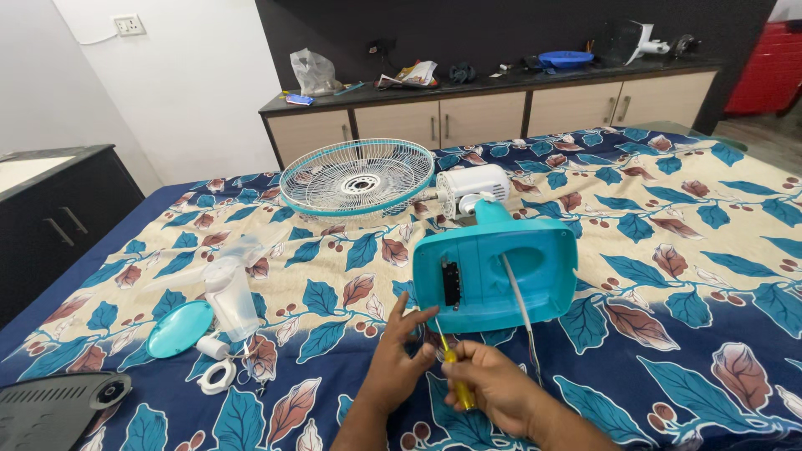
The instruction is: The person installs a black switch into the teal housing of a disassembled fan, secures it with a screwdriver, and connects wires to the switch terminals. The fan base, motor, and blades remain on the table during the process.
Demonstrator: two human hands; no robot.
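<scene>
Spread over the bed, a blue sheet printed with leaves (710,250) carries a dismantled table fan, and the turquoise fan base (497,271) lies tipped on its side near the middle, hollow underside facing the person, with a white cord (520,305) trailing out of it. Just in front of the base, the right hand (497,388) is closed around a yellow-handled screwdriver (455,376), its tip angled up toward the base's lower edge; the left hand (401,355) is spread, fingers touching that edge. It looks like light, stiff, smooth plastic, best steadied by its rim. Behind the base sit the white motor (472,190) and the wire guard (357,177); off to its left lie translucent blades (225,284) and a turquoise cap (178,328).
</scene>
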